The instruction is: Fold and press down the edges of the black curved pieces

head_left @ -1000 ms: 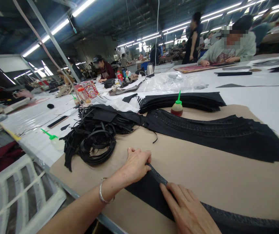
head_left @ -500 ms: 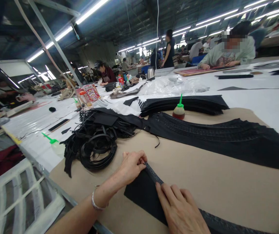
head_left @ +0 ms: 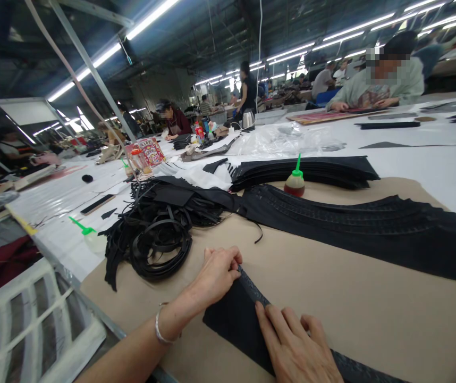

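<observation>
Head view: two hands work a black leather strip (head_left: 236,314) lying on a tan board (head_left: 351,308).
The left hand (head_left: 216,276) has its fingers curled, pinching the ridged edge (head_left: 252,287); the right hand (head_left: 295,346) has its fingers spread, pressing flat. It looks soft and light, best held along that edge.

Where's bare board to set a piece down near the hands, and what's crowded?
Widest free patch: tan board right of the right hand, between the fanned black strips above and the black band along the lower edge. A narrower patch lies left of the left hand, below the tangled black strips. It's crowded around that tangle and the green-nozzled bottle.
</observation>
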{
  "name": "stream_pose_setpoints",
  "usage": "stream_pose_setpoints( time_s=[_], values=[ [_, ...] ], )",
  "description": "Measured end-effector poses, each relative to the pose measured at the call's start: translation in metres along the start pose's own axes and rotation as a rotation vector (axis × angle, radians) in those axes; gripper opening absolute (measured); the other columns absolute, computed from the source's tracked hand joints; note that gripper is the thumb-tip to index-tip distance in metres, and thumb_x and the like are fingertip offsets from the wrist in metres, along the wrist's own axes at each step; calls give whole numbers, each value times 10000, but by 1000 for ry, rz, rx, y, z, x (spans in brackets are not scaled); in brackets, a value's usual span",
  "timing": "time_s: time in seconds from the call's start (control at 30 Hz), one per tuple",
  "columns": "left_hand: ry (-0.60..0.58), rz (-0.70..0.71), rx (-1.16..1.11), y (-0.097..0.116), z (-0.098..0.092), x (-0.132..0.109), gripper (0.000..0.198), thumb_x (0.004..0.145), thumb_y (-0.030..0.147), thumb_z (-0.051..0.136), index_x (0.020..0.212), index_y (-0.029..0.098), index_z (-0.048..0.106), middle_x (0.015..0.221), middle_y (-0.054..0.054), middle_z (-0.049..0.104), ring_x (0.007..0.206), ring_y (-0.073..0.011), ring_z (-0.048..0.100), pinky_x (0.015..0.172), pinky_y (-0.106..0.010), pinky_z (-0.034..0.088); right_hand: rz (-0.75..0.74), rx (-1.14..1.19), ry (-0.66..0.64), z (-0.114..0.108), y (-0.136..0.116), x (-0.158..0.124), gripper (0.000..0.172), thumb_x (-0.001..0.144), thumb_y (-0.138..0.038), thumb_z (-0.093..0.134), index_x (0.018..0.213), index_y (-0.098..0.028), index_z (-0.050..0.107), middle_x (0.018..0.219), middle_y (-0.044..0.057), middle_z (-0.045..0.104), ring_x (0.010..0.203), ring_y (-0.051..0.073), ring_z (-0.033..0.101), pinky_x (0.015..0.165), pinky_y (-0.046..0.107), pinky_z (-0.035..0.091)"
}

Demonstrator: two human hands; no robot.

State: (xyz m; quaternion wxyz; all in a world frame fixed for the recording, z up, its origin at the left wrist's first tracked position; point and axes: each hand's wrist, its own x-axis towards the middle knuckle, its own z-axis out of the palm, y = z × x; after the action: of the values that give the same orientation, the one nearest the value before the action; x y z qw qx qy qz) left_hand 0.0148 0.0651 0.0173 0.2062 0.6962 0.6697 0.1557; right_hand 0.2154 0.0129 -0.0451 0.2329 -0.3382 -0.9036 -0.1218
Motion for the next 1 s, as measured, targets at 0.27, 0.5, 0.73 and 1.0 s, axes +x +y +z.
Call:
stream_pose_setpoints(
  time_s=[0.27,0.5,0.73,1.0],
  values=[
    [118,32,-16,-3,6,-9,206,776,96,648,905,198,524,854,28,612,840,-160,557,816,-331,358,15,2,3,3,-1,-2,406,786,-205,572,1186,-143,605,907,44,595,772,199,481,630,385,364],
    [192,350,-68,-26,12,-37,234,952,133,422,990,205,641,1027,-57,651,999,-185,566,911,-341,426,49,5,13,2,-6,1,408,775,-140,559,1181,-131,605,895,41,609,784,199,492,651,399,372],
    [87,519,69,-41,14,-46,386,953,91,366,1246,213,586,1218,-68,627,1158,-203,500,1018,-388,391,47,7,12,0,-7,1,403,780,-180,570,1177,-118,605,886,43,618,770,205,497,643,401,370],
    [82,387,-31,-33,6,-35,274,940,122,440,1030,222,678,979,-38,675,980,-181,558,907,-331,427,128,71,-9,-2,-5,8,397,751,-96,543,1128,-202,607,981,34,639,837,207,557,722,391,366]
  ],
)
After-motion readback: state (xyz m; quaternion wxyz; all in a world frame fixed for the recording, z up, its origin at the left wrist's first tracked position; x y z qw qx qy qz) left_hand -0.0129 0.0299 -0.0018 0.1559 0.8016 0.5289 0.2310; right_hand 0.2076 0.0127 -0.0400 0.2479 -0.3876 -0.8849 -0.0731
